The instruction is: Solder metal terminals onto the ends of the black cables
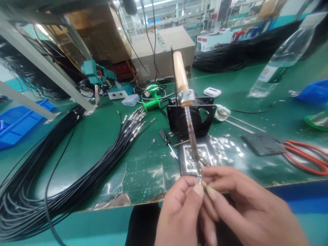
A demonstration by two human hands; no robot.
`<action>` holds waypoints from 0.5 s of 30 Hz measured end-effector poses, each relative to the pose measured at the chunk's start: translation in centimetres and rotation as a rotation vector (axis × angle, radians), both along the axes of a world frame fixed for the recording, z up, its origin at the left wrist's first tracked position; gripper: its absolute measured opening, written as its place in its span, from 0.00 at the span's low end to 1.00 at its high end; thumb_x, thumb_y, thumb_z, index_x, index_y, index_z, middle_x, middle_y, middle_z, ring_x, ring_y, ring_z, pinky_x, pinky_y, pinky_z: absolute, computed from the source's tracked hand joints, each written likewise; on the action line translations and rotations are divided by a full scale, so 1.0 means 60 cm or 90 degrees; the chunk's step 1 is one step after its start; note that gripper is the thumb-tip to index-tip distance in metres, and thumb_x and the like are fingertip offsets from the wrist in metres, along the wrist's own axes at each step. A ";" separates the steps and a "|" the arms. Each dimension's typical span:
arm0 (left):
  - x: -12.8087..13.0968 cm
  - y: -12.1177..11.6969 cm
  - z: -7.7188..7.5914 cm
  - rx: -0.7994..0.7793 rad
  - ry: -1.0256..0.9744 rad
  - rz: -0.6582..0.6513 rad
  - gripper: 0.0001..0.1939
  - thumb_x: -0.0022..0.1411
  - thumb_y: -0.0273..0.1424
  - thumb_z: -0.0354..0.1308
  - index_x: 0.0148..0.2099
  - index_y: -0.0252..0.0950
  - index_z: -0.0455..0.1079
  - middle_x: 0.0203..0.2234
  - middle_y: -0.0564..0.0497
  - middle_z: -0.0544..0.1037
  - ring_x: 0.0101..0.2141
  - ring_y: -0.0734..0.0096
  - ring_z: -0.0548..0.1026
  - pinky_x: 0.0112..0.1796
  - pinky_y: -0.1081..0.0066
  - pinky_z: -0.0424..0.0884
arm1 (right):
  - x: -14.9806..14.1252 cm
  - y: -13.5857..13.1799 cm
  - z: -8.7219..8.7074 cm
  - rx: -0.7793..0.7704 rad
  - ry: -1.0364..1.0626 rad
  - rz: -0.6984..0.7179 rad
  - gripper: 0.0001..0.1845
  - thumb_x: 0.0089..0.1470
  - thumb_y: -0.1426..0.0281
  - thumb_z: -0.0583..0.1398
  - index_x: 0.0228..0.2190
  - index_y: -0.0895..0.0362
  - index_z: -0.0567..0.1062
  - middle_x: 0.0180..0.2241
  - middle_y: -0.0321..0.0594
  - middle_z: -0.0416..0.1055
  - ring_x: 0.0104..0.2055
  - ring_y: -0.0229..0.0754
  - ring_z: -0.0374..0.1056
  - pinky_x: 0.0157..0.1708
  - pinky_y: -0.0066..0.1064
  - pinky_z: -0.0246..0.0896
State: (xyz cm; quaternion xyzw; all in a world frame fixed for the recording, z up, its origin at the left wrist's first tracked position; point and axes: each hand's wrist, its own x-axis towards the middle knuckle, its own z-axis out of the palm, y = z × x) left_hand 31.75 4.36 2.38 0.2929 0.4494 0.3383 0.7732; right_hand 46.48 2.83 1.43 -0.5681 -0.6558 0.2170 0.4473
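Observation:
A soldering iron (190, 131) with a wooden handle (179, 71) leans in a black stand (192, 116), its tip pointing down toward me. My left hand (179, 212) and my right hand (246, 205) meet at the tip, fingers pinched together on a small part too tiny to make out. Below the iron lies a black tray (182, 160) holding small metal pieces, with more metal pieces (222, 145) scattered to its right.
A large bundle of black cables (77, 164) with metal terminals lies at the left. A small screwdriver (167, 141), red-handled scissors (304, 155), a dark sponge pad (261, 143), a water bottle (282, 58), a green clamp (152, 97) and blue bins (17, 123) surround the green table.

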 end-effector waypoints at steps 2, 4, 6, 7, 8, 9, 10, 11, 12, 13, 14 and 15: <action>-0.001 0.001 0.002 0.002 -0.001 -0.002 0.14 0.74 0.37 0.51 0.37 0.34 0.66 0.11 0.56 0.66 0.12 0.81 0.59 0.17 0.81 0.57 | -0.002 0.004 0.001 0.009 0.005 -0.008 0.08 0.60 0.70 0.63 0.30 0.47 0.79 0.44 0.26 0.81 0.41 0.31 0.80 0.47 0.15 0.73; -0.002 0.002 0.003 0.002 -0.002 0.001 0.14 0.74 0.36 0.50 0.37 0.34 0.66 0.11 0.56 0.66 0.12 0.81 0.59 0.17 0.82 0.57 | -0.005 0.008 0.003 0.030 0.020 -0.022 0.07 0.59 0.70 0.64 0.30 0.47 0.80 0.43 0.27 0.81 0.40 0.31 0.80 0.45 0.14 0.73; -0.002 0.003 0.004 0.003 -0.003 0.004 0.14 0.74 0.37 0.50 0.37 0.34 0.66 0.11 0.56 0.66 0.12 0.81 0.59 0.16 0.82 0.57 | -0.007 0.010 0.005 0.030 0.024 -0.023 0.07 0.59 0.70 0.64 0.30 0.46 0.80 0.43 0.26 0.81 0.39 0.30 0.80 0.44 0.14 0.73; -0.002 0.004 0.005 0.003 -0.004 0.005 0.14 0.74 0.37 0.50 0.37 0.34 0.66 0.11 0.56 0.66 0.12 0.81 0.59 0.16 0.82 0.56 | -0.007 0.010 0.006 0.027 0.024 -0.022 0.07 0.59 0.69 0.64 0.30 0.46 0.80 0.43 0.26 0.81 0.39 0.30 0.80 0.45 0.14 0.73; -0.002 0.004 0.005 0.003 -0.004 0.005 0.14 0.74 0.37 0.51 0.38 0.34 0.66 0.11 0.56 0.66 0.12 0.81 0.59 0.16 0.82 0.56 | -0.006 0.010 0.007 0.026 0.021 -0.020 0.08 0.60 0.69 0.63 0.29 0.46 0.80 0.43 0.25 0.81 0.39 0.30 0.80 0.45 0.14 0.73; -0.002 0.005 0.005 0.002 -0.003 0.007 0.14 0.74 0.38 0.51 0.38 0.34 0.66 0.11 0.56 0.66 0.12 0.81 0.59 0.16 0.82 0.57 | -0.005 0.010 0.008 0.017 0.016 -0.016 0.08 0.60 0.69 0.64 0.29 0.46 0.80 0.43 0.25 0.81 0.40 0.30 0.80 0.45 0.14 0.73; -0.001 0.006 0.005 0.001 -0.004 0.009 0.14 0.74 0.38 0.51 0.38 0.34 0.66 0.11 0.56 0.66 0.12 0.81 0.59 0.16 0.82 0.57 | -0.004 0.010 0.009 0.011 0.011 -0.012 0.08 0.60 0.69 0.64 0.30 0.46 0.80 0.44 0.25 0.81 0.40 0.30 0.80 0.46 0.15 0.73; -0.001 0.006 0.004 -0.001 -0.006 0.009 0.14 0.73 0.38 0.51 0.38 0.34 0.66 0.11 0.56 0.66 0.12 0.81 0.59 0.16 0.82 0.57 | -0.003 0.009 0.009 0.011 0.011 -0.009 0.08 0.61 0.69 0.64 0.30 0.46 0.80 0.44 0.25 0.81 0.41 0.30 0.80 0.46 0.15 0.73; 0.000 0.006 0.004 -0.001 -0.010 0.010 0.14 0.73 0.39 0.52 0.37 0.34 0.66 0.11 0.56 0.66 0.11 0.81 0.59 0.16 0.82 0.57 | -0.002 0.009 0.010 0.004 0.009 -0.005 0.07 0.61 0.69 0.64 0.31 0.46 0.80 0.45 0.25 0.81 0.41 0.30 0.80 0.47 0.15 0.73; 0.000 0.006 0.003 -0.003 -0.014 0.010 0.14 0.73 0.39 0.53 0.37 0.35 0.66 0.11 0.56 0.66 0.11 0.81 0.59 0.16 0.82 0.57 | -0.001 0.009 0.010 -0.003 0.007 -0.002 0.07 0.61 0.70 0.64 0.33 0.45 0.80 0.46 0.25 0.80 0.42 0.30 0.80 0.48 0.16 0.72; 0.000 0.005 0.003 -0.008 -0.017 0.011 0.14 0.72 0.40 0.53 0.37 0.35 0.66 0.11 0.56 0.66 0.11 0.81 0.58 0.15 0.82 0.57 | -0.001 0.010 0.009 -0.003 0.007 -0.001 0.07 0.61 0.70 0.64 0.33 0.45 0.80 0.46 0.24 0.80 0.42 0.30 0.80 0.48 0.16 0.72; 0.000 0.004 0.002 -0.012 -0.020 0.012 0.15 0.72 0.41 0.54 0.36 0.35 0.66 0.11 0.56 0.66 0.11 0.81 0.58 0.15 0.82 0.57 | -0.001 0.011 0.009 0.001 0.009 -0.002 0.07 0.61 0.70 0.64 0.33 0.45 0.80 0.46 0.24 0.80 0.42 0.29 0.80 0.49 0.16 0.72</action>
